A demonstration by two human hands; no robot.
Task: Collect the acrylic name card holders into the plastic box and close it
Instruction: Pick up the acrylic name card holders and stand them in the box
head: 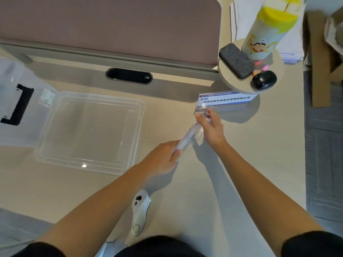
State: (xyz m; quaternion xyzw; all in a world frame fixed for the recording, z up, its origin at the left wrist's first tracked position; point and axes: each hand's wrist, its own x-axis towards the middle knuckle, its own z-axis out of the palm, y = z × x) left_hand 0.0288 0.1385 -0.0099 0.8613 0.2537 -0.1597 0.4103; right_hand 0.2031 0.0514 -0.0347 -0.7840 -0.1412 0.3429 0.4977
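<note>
Clear plastic box [89,130], yellow-capped cartoon-print bottle [267,30], black handle [17,104], beige desk [241,164]

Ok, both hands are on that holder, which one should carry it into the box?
Left hand, probably: it grips the holder at the end toward the open box. The right hand is on the far end.

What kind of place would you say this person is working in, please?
Most likely an office desk: a padded divider runs along the back with a cable slot below it, a printed name card stands on the desk, and paper stacks sit behind.
</note>
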